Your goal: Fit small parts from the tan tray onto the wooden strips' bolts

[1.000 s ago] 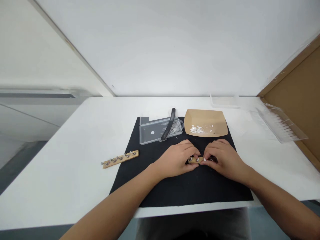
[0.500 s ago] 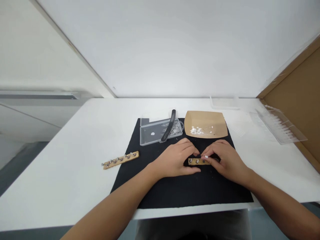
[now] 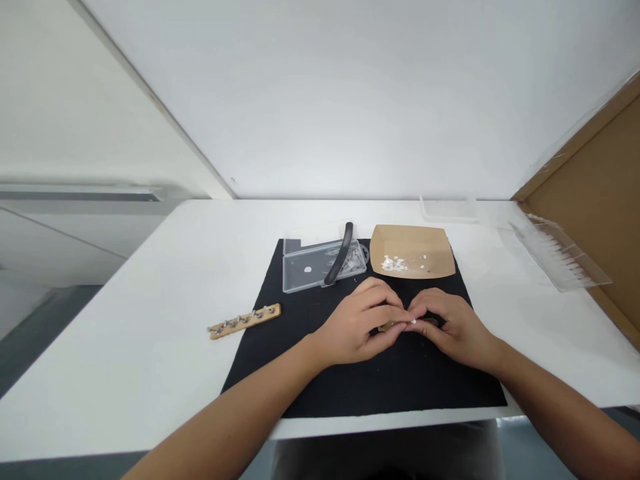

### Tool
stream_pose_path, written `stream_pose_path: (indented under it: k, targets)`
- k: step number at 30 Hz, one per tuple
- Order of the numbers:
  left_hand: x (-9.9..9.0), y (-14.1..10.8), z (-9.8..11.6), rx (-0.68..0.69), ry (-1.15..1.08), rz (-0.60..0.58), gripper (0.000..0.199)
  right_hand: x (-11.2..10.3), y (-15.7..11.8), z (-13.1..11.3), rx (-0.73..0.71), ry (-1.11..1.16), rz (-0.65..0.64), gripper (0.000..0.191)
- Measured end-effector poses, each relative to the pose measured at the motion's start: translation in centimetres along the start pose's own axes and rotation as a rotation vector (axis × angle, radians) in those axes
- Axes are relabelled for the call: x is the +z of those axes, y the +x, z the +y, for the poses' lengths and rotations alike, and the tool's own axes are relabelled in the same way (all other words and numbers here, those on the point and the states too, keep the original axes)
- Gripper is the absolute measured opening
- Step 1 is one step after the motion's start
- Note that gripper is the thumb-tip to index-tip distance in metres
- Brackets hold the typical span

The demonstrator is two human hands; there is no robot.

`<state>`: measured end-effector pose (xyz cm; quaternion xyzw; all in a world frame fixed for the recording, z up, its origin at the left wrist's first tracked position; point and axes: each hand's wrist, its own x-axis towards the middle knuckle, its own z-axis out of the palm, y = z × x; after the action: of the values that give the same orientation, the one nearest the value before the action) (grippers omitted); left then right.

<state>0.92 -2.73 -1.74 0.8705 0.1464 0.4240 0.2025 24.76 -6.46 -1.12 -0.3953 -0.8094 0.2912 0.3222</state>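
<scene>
My left hand (image 3: pixel 370 320) and my right hand (image 3: pixel 453 327) meet over the black mat, fingertips pinched together. Between those fingertips shows a small white flat piece (image 3: pixel 413 321), its exact kind too small to make out; both hands are closed on it. Beneath my fingers lies a narrow wooden strip (image 3: pixel 385 327), mostly hidden by them. A second wooden strip (image 3: pixel 245 321) rests to the left, half on the mat, with several metal studs along it.
Ahead, a clear plastic case (image 3: pixel 300 280) holds small clear pieces, with a black curved handle (image 3: pixel 340 253) across it. Beside it, a brown paper tray (image 3: pixel 415 243) contains white bits. A clear rack (image 3: pixel 560 253) stands at far right on the white table (image 3: pixel 165 320).
My left hand has moved right and its fingers have closed onto the white piece at my right fingertips. The strip below is now more covered.
</scene>
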Motion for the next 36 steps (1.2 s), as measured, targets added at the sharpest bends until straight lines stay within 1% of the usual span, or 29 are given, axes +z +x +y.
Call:
stream_pose_path:
  k: [4, 11, 20, 26, 29, 33, 36]
  targets:
    - [0.0, -0.2, -0.2, 0.005, 0.016, -0.031, 0.017, 0.0, 0.0, -0.1, 0.023, 0.018, -0.024, 0.017]
    - [-0.4, -0.1, 0.2, -0.011, -0.018, -0.102, 0.012, -0.1, -0.2, -0.5, 0.077, 0.095, -0.053, 0.012]
    - [-0.6, -0.1, 0.6, -0.113, 0.011, -0.210, 0.004, -0.1, -0.1, -0.5, 0.028, 0.051, -0.063, 0.013]
    - [-0.3, -0.1, 0.8, -0.175, -0.056, -0.160, 0.005, -0.2, -0.1, -0.6, 0.005, 0.067, -0.109, 0.018]
    - [-0.1, -0.1, 0.9, -0.155, -0.075, -0.129, 0.003, -0.3, 0.0, -0.4, -0.032, 0.078, -0.136, 0.021]
    - [0.1, -0.3, 1.0, -0.140, -0.059, -0.075, 0.003, -0.5, 0.1, -0.3, -0.119, 0.118, -0.165, 0.020]
    - [0.0, -0.4, 0.7, -0.108, -0.026, -0.061, 0.004, -0.3, 0.3, -0.2, -0.151, 0.110, -0.155, 0.023]
